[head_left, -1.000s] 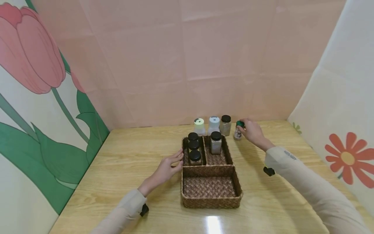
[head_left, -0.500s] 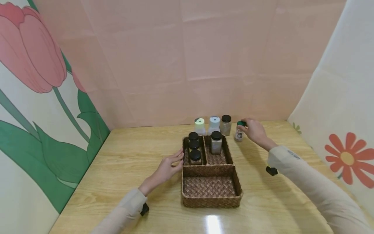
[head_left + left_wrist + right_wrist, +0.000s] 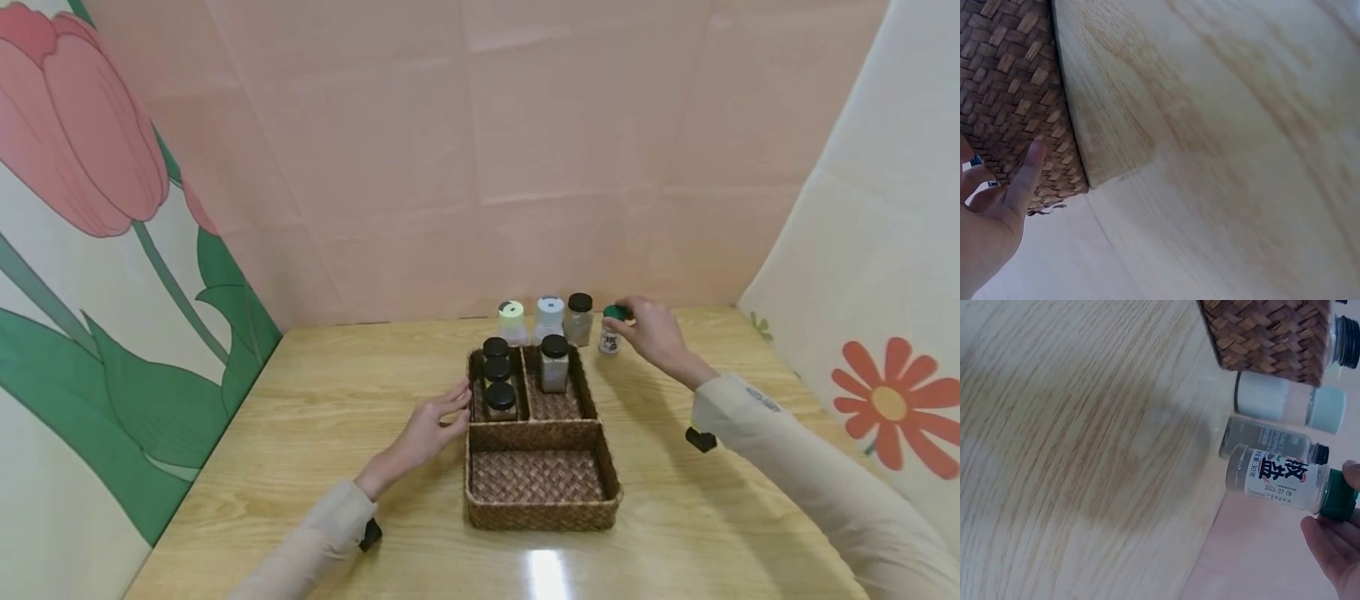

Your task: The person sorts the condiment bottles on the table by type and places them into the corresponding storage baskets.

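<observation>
My right hand (image 3: 655, 335) pinches the green cap of a small labelled jar (image 3: 610, 339) behind the basket's right side; in the right wrist view the jar (image 3: 1282, 481) shows its printed label. My left hand (image 3: 422, 435) rests with extended fingers on the left wall of the woven basket (image 3: 542, 517), and in the left wrist view the fingertips of that hand (image 3: 994, 219) touch the weave (image 3: 1016, 81). Several black-capped jars (image 3: 501, 402) stand in the basket's back left compartment, one more (image 3: 554, 365) in the back right. The front compartment holds nothing.
Behind the basket stand a bottle with a yellow-green cap (image 3: 512, 323), one with a pale blue cap (image 3: 550, 318) and a black-capped jar (image 3: 579, 320). A pink cloth (image 3: 480, 167) hangs at the table's back edge, with patterned cloths at both sides.
The green-capped jar, held by my right hand, has moved slightly up and left in the head view over the last half second. My left hand has stayed at the basket's wall.
</observation>
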Motion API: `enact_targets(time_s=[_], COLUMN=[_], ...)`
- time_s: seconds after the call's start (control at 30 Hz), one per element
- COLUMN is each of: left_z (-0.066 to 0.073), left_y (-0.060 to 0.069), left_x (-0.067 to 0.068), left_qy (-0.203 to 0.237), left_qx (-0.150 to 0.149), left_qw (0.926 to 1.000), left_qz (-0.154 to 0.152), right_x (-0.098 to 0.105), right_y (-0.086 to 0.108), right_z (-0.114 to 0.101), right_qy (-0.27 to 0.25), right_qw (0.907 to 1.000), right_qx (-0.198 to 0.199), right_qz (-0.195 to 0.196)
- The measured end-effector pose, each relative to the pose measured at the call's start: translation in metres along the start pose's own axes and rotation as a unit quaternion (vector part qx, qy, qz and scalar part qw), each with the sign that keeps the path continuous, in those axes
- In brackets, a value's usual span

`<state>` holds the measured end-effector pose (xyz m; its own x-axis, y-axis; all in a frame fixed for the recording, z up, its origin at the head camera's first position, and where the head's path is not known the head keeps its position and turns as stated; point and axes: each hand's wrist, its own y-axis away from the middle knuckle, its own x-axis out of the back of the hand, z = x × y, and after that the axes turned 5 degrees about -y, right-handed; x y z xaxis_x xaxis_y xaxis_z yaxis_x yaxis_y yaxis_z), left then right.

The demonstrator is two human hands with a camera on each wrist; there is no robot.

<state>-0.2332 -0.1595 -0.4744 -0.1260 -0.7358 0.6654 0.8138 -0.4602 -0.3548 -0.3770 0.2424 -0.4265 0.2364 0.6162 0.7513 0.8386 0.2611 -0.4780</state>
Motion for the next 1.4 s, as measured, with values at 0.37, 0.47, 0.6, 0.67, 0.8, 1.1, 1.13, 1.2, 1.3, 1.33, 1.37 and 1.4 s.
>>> enact_targets(time_s=[0.37,0.47,0.6,0.67,0.8,1.1,1.13,1.2,1.3,1.33,1.37,1.4], left_z=[0.003,0.003,0.004,0.004,0.003,0.004,0.004,0.004,0.004,0.004,0.004,0.004], left_y=[0.001,0.002,0.003,0.003,0.004,0.002,0.002,0.001,0.000,0.000,0.000,0.000], left_x=[-0.002,-0.002,0.000,0.000,0.000,0.001,0.001,0.000,0.000,-0.001,0.000,0.000], left_qy=[-0.002,0.001,0.009,0.012,0.013,0.019,0.018,0.014,0.011,0.010,0.010,0.011], left_qx=[-0.005,-0.002,0.005,0.009,0.018,0.021,0.020,0.019,0.016,0.016,0.016,0.015], left_qw=[0.9999,1.0000,0.9999,0.9999,0.9997,0.9996,0.9996,0.9997,0.9998,0.9998,0.9998,0.9998], left_qz=[0.013,0.008,0.002,0.003,0.006,0.005,0.005,0.005,0.004,0.003,0.001,0.001], right_x=[0.002,0.004,0.006,0.006,0.006,0.010,0.010,0.012,0.014,0.014,0.015,0.016], right_y=[0.002,0.003,0.005,0.005,0.006,0.008,0.008,0.010,0.014,0.015,0.016,0.017], right_z=[-0.009,-0.012,-0.017,-0.020,-0.023,-0.028,-0.028,-0.030,-0.034,-0.036,-0.038,-0.040], right_qy=[-0.024,-0.027,-0.029,-0.027,-0.024,-0.037,-0.038,-0.041,-0.043,-0.043,-0.044,-0.044], right_qw=[0.9996,0.9994,0.9992,0.9992,0.9991,0.9976,0.9973,0.9969,0.9962,0.9959,0.9954,0.9949], right_qx=[0.009,0.018,0.025,0.026,0.028,0.041,0.044,0.049,0.056,0.060,0.065,0.070], right_qz=[0.009,0.011,0.015,0.017,0.020,0.042,0.044,0.046,0.051,0.053,0.055,0.057])
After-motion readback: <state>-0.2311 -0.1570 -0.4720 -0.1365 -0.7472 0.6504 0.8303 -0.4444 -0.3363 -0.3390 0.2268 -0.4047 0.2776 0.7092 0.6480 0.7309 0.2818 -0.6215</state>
